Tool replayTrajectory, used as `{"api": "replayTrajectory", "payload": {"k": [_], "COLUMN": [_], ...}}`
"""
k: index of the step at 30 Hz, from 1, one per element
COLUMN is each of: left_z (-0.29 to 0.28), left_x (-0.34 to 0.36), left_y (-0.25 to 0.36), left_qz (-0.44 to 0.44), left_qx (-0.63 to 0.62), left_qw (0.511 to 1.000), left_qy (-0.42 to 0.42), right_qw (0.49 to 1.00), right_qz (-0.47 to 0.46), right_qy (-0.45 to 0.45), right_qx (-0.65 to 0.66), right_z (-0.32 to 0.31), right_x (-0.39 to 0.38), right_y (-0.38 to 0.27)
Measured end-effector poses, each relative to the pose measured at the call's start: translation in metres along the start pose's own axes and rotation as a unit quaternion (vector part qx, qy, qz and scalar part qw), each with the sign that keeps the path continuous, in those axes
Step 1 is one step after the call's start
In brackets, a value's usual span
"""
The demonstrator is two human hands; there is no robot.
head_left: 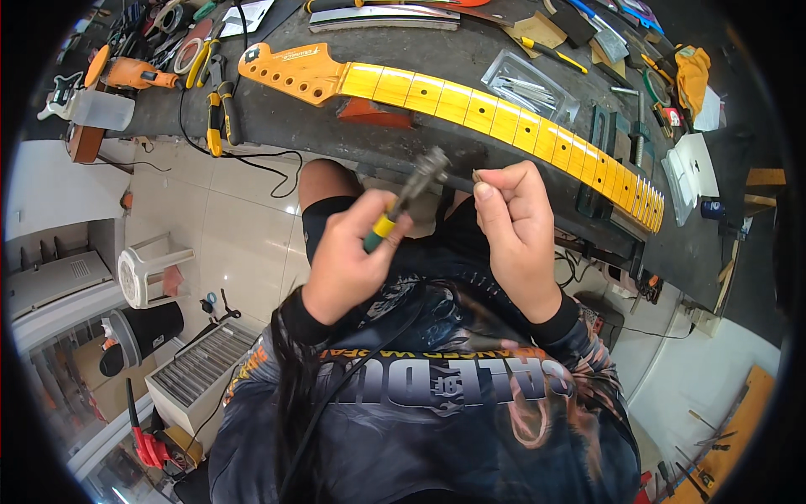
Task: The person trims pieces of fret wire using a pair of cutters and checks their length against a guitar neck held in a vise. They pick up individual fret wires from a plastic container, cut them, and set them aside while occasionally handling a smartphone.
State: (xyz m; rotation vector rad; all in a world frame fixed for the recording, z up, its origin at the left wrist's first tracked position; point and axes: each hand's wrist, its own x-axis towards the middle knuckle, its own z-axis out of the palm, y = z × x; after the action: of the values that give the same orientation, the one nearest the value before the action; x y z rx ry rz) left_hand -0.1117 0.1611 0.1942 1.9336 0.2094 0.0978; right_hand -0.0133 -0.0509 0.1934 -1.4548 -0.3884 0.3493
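My left hand point(353, 260) is closed round the green and yellow handle of a pair of pliers point(426, 172), whose metal head points up and is smeared by motion. To its right, my right hand point(518, 239) pinches a small thin piece point(477, 175) between thumb and fingertip; most of it is hidden, and its kind does not show. The pliers' head and this piece are apart. Beyond both hands a guitar neck point(453, 102) lies along the bench, its headstock at the left and the fretted yellow fingerboard facing up.
A clear plastic tray point(531, 84) with thin metal pieces lies behind the neck. Yellow-black pliers point(220, 113) and an orange power tool point(138, 74) are at the bench's left. A vise point(617, 139) and an orange glove point(693, 77) are at the right. Below left stands a white stool point(138, 277).
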Motion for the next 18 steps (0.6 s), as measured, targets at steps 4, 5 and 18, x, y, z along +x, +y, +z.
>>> {"api": "replayTrajectory", "payload": {"k": [4, 5, 18], "left_z": [-0.014, -0.016, -0.014], "left_x": [0.003, 0.002, -0.003], "left_y": [0.002, 0.001, -0.002], "left_qz": [-0.014, -0.022, 0.052], "left_qx": [-0.07, -0.069, -0.032], "left_qw": [0.995, 0.995, 0.997], "left_qy": [0.065, 0.066, 0.051], "right_qw": [0.997, 0.996, 0.975], "right_qz": [0.036, 0.041, 0.107], "right_qy": [0.005, 0.003, -0.072], "right_qx": [0.075, 0.081, 0.18], "right_z": [0.008, 0.008, 0.008], "right_x": [0.001, 0.001, -0.002], "right_y": [-0.005, -0.006, -0.025]}}
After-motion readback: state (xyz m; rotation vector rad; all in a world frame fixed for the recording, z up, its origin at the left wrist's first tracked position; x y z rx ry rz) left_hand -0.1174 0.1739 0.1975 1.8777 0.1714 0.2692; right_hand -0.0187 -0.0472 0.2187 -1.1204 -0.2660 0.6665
